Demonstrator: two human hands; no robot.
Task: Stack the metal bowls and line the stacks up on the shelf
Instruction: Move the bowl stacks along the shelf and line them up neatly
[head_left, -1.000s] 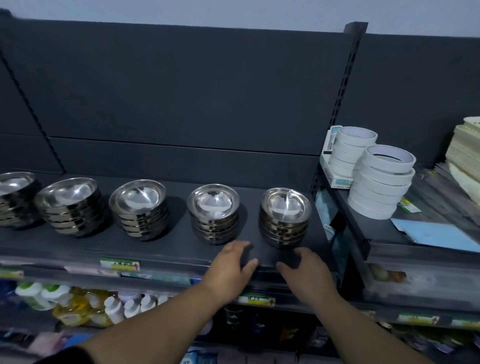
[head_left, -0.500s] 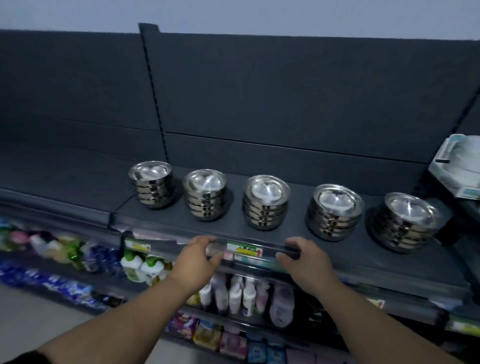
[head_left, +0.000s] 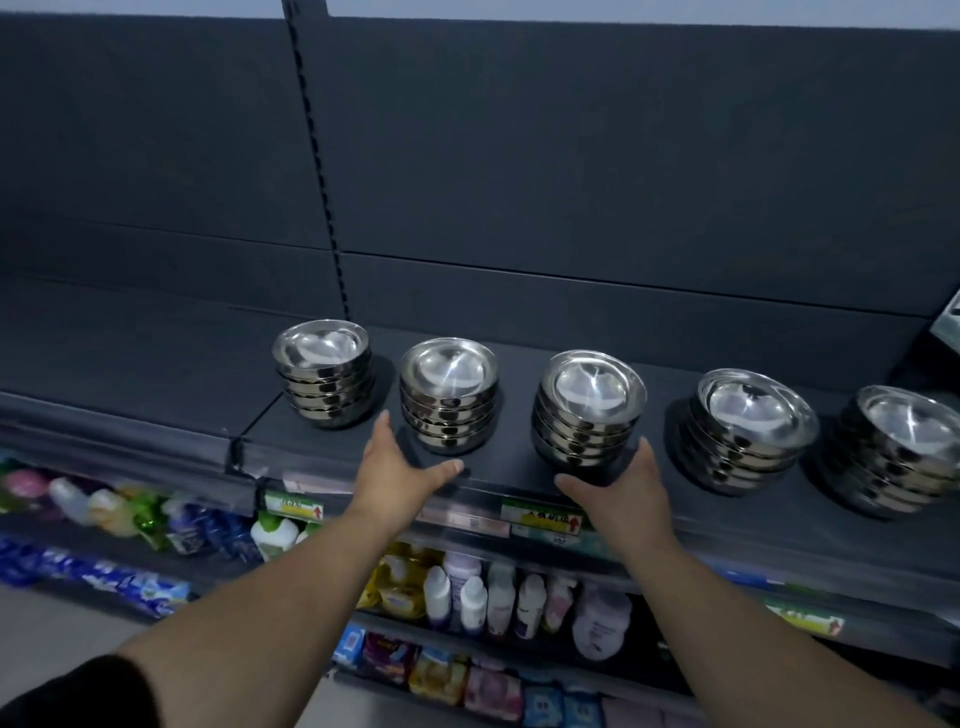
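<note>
Several stacks of shiny metal bowls stand in a row on the dark shelf (head_left: 519, 462): the leftmost stack (head_left: 324, 371), a second stack (head_left: 449, 397), a third stack (head_left: 587, 408), a fourth stack (head_left: 748, 428) and a fifth stack (head_left: 904, 449) at the right edge. My left hand (head_left: 400, 470) is open, fingers spread, just in front of and left of the second stack. Also open is my right hand (head_left: 621, 483), which sits at the front right foot of the third stack, its fingertips close to the bowls. Neither hand holds anything.
The shelf left of the upright (head_left: 317, 156) is bare. Price labels (head_left: 540, 517) run along the front rail. Bottles (head_left: 467, 597) and packets (head_left: 130, 519) fill the lower shelves. A pale object (head_left: 948, 322) shows at the right edge.
The view has swung left along the shelf, so the stacks sit further right. Both hands have moved up from the front rail onto the shelf, close to the second and third stacks.
</note>
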